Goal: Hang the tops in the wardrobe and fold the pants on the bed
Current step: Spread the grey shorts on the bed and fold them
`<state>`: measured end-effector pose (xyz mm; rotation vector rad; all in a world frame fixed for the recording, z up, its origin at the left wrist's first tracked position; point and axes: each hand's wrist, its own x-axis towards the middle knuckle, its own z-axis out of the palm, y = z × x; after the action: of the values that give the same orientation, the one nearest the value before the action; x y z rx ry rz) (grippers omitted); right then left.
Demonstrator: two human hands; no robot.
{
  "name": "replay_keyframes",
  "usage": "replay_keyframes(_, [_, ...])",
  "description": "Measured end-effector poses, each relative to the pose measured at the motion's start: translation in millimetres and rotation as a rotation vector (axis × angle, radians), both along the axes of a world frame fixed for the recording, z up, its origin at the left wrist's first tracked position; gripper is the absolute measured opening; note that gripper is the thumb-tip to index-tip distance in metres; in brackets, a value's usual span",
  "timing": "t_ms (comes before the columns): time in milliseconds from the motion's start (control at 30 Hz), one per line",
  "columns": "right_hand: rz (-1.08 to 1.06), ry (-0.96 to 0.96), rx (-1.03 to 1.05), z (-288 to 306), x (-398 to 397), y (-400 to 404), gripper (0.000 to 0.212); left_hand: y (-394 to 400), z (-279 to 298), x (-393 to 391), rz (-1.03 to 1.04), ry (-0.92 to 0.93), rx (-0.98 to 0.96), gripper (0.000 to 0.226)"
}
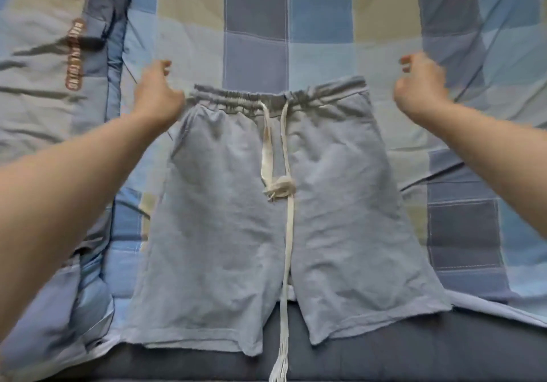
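Shorts: your grey shorts (284, 213) lie flat on the bed (325, 41), front side up; the waistband (275, 97) is at the far end and the two legs point back at you; the leg ends hang a little over the near edge of the bed
String: a long white string (285, 174) runs from the waistband down the middle of the shorts; it has a knot about halfway; its frayed end goes past the leg ends
Left hand: your left hand (157, 91) is just beside the left end of the waistband; its fingers are loosely curled; it looks like it holds nothing, but the picture is blurry there
Right hand: your right hand (420, 86) is well off the right end of the waistband, not touching the shorts; its fingers are loosely curled and hold nothing
Bed cover: blue, grey and tan squares lie under the shorts
Other cloth: a grey folded cloth with brown letters (44, 65) lies far left of the shorts
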<state>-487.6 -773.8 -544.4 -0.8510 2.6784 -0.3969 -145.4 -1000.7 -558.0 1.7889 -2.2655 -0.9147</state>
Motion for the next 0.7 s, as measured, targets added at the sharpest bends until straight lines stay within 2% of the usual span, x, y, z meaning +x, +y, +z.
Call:
replay_keyframes(67, [0.176, -0.023, 0.069, -10, 35, -5, 0.043, 40, -11, -14, -0.082, -0.052, 0.038, 0.039])
replay_keyframes(233, [0.747, -0.194, 0.159, -44, 138, 34, 0.045, 180, -44, -8, -0.245, -0.115, 0.446, 0.015])
replay_keyframes(400, [1.098, -0.231, 0.268, -63, 182, 73, 0.049, 282, -61, 15, -0.280, -0.155, 0.753, 0.014])
replay_keyframes(467, [1.197, -0.200, 0.328, -67, 189, 82, 0.052, 307, -62, 21, -0.263, -0.124, 0.885, 0.017])
replay_keyframes(600, [1.265, -0.131, 0.405, -70, 192, 98, 0.059, 327, -46, 33, -0.067, 0.119, 1.179, 0.003])
replay_keyframes(700, [1.297, -0.134, 0.460, -69, 189, 111, 0.069, 321, -26, 55, -0.110, 0.102, 1.448, 0.008])
